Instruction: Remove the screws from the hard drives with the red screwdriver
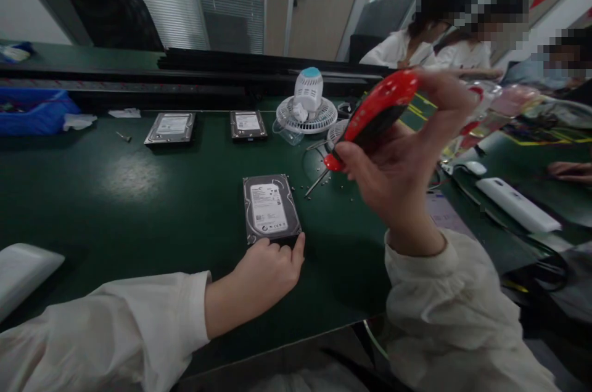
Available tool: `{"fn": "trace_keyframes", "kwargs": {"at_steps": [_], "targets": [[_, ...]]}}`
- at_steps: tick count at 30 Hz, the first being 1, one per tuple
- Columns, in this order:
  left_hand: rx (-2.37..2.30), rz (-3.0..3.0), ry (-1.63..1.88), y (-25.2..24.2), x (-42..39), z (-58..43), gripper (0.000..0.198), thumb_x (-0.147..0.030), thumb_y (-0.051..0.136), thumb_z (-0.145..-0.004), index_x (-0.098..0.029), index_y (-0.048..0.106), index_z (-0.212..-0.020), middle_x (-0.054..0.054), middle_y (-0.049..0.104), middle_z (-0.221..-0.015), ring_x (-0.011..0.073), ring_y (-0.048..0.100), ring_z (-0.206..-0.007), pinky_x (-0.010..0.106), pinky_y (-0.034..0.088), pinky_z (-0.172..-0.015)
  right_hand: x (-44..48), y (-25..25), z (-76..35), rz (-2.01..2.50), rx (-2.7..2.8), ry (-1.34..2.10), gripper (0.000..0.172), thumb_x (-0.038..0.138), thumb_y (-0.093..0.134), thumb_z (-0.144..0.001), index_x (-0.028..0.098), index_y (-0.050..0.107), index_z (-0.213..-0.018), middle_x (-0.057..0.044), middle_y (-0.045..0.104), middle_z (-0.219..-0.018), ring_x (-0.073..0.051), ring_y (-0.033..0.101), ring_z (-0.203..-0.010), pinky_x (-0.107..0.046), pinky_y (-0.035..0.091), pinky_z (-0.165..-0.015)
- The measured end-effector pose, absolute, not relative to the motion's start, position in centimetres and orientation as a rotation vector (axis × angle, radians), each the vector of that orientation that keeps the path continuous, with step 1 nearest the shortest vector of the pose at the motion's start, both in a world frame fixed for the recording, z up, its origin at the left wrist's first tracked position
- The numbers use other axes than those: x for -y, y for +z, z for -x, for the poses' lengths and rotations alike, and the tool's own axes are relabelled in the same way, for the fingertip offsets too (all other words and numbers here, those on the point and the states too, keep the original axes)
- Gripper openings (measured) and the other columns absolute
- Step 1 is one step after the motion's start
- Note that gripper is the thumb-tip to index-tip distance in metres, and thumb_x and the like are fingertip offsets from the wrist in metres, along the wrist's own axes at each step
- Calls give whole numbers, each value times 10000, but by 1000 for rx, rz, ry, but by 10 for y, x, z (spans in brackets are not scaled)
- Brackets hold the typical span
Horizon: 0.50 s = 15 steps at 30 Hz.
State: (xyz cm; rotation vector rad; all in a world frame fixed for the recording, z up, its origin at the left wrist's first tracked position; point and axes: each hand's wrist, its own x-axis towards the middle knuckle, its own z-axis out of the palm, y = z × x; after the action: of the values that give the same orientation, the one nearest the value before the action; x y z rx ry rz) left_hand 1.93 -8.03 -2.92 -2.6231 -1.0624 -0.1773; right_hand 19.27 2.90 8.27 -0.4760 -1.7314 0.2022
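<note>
Right hand (398, 173) grips red-black screwdriver (372, 116), shaft toward seven o'clock. Hard drive (271, 207) lies at that hand's eight o'clock, long axis roughly twelve-to-six. Left hand (263, 275), nearer, curls at the drive's six-o'clock edge; grip unclear.

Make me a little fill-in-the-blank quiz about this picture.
The right hand holds a screwdriver with a black and ____ handle.
The left hand touches a hard drive whose label faces ____.
Counting that one, ____ hard drives lie on the table.
The container at far left is coloured ____.
Missing words: red; upward; three; blue.
</note>
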Motion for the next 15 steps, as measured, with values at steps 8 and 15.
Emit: {"fn": "trace_keyframes", "kwargs": {"at_steps": [8,15], "targets": [[1041,2595,-183,-35,81,-21,491,-156,681,-867,7,578,-1318,58,681,-668,181,625,-536,309,394,-470,-61,48,-195,840,1319,1067,458,300,621,-850,331,294,-1169,73,631,-751,-71,529,-421,-156,355,-350],[1067,2586,-198,-42,80,-21,495,-180,657,-896,-11,556,-1350,52,682,-688,188,626,-546,323,399,-467,-77,45,-199,924,1025,1364,338,448,604,-778,243,373,-916,51,603,-632,-55,463,-402,-133,245,-310]]}}
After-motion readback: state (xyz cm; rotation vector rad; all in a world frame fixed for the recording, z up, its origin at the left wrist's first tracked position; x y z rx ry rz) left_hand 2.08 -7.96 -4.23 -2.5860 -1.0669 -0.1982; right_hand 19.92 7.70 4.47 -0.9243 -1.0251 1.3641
